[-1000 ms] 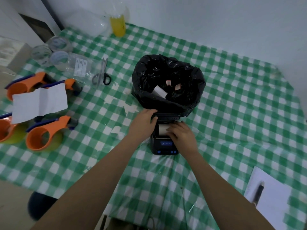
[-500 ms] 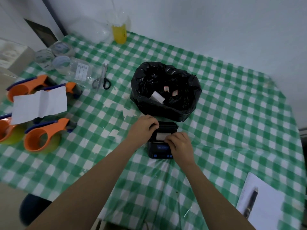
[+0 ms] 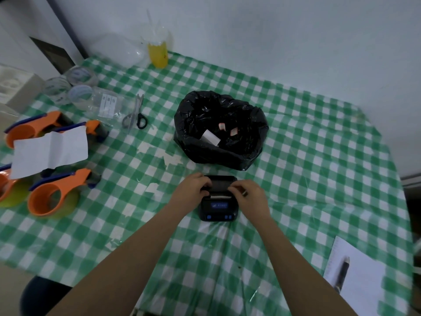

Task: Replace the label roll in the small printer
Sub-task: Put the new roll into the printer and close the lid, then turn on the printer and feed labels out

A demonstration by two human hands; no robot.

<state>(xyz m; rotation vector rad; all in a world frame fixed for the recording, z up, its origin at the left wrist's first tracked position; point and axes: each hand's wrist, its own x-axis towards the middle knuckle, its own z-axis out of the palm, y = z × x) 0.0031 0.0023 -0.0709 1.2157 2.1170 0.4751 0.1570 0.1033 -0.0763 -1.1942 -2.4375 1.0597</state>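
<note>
The small black printer (image 3: 218, 208) sits on the green checked tablecloth in front of me, its blue screen and buttons facing me. Its lid (image 3: 222, 181) is tilted down over the roll bay. A thin white strip of label paper (image 3: 219, 196) shows at the slot between lid and body. My left hand (image 3: 193, 190) grips the lid's left side and my right hand (image 3: 249, 196) grips its right side, fingers curled on the lid's edge. The roll inside is hidden.
A bin lined with a black bag (image 3: 221, 130) stands just behind the printer, with paper scraps inside. Scissors (image 3: 136, 115), orange tape dispensers (image 3: 57, 192), a white sheet (image 3: 49, 150) and clear tape rolls lie at the left. A notepad with pen (image 3: 355, 277) is at lower right.
Both hands moved from the roll bay to the lid's sides, and the lid has come down over the roll. The white roll seen earlier is now mostly covered.
</note>
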